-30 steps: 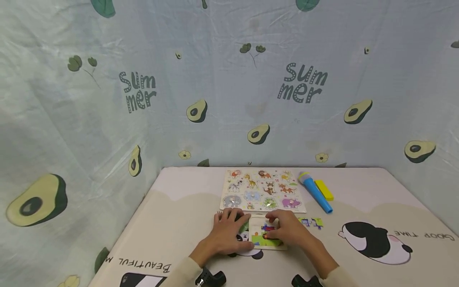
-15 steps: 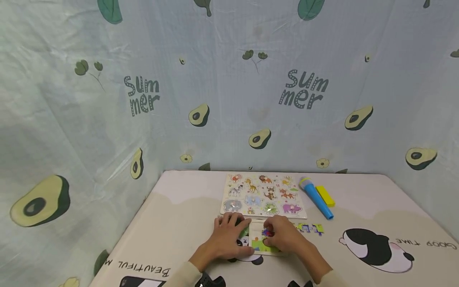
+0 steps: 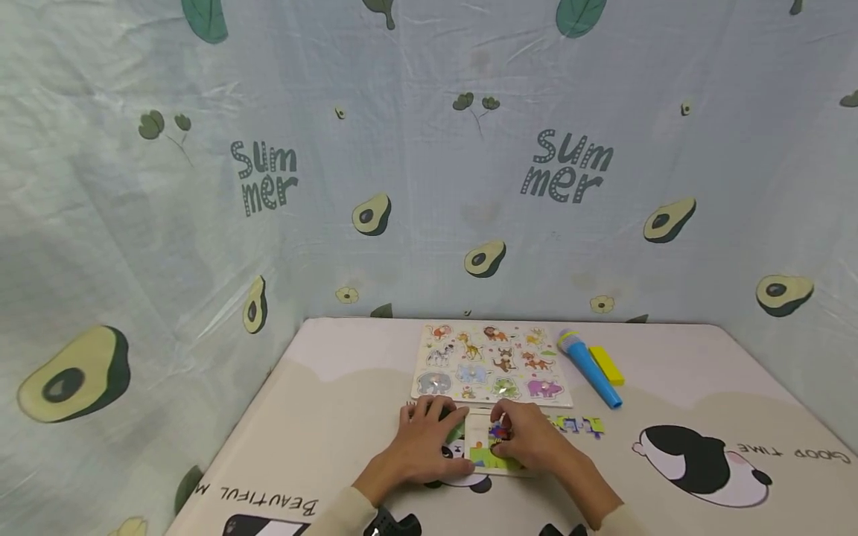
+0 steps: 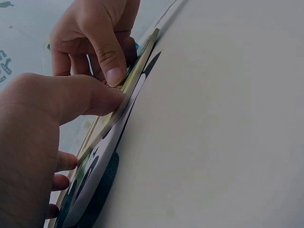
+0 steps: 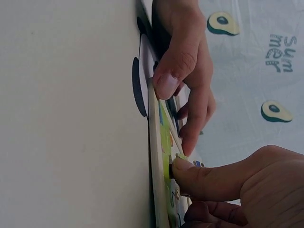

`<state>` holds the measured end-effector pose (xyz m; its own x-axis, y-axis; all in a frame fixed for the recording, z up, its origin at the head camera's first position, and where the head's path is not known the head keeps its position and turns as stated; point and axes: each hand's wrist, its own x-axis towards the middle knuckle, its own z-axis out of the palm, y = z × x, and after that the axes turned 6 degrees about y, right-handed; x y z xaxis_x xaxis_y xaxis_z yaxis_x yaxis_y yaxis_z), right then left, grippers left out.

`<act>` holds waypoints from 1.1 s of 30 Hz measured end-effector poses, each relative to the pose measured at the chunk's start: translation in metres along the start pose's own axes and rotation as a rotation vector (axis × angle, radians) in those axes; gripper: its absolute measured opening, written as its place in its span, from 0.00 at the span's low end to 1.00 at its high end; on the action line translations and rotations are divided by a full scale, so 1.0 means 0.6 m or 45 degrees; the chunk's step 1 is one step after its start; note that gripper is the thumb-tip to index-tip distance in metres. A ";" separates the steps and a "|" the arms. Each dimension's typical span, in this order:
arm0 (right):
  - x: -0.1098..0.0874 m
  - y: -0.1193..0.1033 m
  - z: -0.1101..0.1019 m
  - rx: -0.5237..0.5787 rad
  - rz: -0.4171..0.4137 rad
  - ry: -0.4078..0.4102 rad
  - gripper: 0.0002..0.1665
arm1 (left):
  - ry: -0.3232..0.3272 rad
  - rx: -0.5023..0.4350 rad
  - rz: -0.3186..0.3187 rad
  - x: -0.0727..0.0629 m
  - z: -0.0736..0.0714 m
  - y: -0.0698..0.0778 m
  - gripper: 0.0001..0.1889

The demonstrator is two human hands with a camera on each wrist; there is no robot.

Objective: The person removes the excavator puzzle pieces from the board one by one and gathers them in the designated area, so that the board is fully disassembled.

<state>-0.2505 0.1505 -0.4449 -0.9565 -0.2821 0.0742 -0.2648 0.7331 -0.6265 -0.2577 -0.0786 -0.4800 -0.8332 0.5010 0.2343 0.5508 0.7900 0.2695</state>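
A small framed jigsaw puzzle board point(image 3: 477, 426) lies on the table between the two hands, with a green and colourful picture partly filled in. My left hand point(image 3: 422, 447) rests at its left side, fingers spread, the thumb on the near edge in the right wrist view. Over the board's right part, my right hand point(image 3: 532, 439) pinches a small puzzle piece point(image 5: 171, 169) between thumb and curled fingers, down at the picture's surface. Most of that piece is hidden by the fingers. Several loose puzzle pieces point(image 3: 591, 426) lie just right of the board.
Behind the small board lies a larger animal peg puzzle point(image 3: 563, 400). A blue toy microphone point(image 3: 593, 370) and a yellow block point(image 3: 608, 365) sit at the back right. The tablecloth point(image 3: 335, 417) has printed animals and lettering; a patterned curtain point(image 3: 415, 149) rises behind the table.
My right hand's fingers have drawn closer together and moved slightly left over the board. The left hand keeps its place. The head view has tilted up slightly.
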 end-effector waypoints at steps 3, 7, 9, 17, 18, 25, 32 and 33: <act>-0.001 0.004 -0.005 0.035 -0.017 0.022 0.14 | -0.002 0.002 -0.006 0.001 0.001 0.000 0.45; -0.005 0.010 -0.011 0.092 -0.048 0.061 0.09 | -0.001 0.011 -0.005 0.001 0.002 -0.001 0.45; -0.006 0.011 -0.016 0.104 -0.059 0.078 0.09 | -0.001 0.014 -0.002 0.001 0.001 -0.001 0.45; -0.017 0.019 -0.035 0.125 -0.033 0.145 0.09 | 0.003 0.012 0.013 0.002 0.000 0.000 0.44; -0.020 0.022 -0.037 0.137 -0.025 0.145 0.09 | 0.005 0.009 0.015 0.002 0.000 0.000 0.44; -0.037 0.042 -0.056 0.175 0.005 0.160 0.09 | -0.004 -0.004 0.004 0.004 0.001 0.000 0.45; -0.052 0.066 -0.076 0.145 0.078 0.229 0.10 | -0.008 -0.003 -0.013 0.003 0.001 0.001 0.46; -0.053 0.071 -0.079 0.155 0.086 0.233 0.10 | -0.008 -0.002 -0.013 0.003 0.001 0.001 0.46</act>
<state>-0.2370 0.2199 -0.4373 -0.9808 -0.1100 0.1613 -0.1933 0.6635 -0.7228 -0.2589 -0.0773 -0.4800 -0.8390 0.4950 0.2258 0.5423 0.7946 0.2731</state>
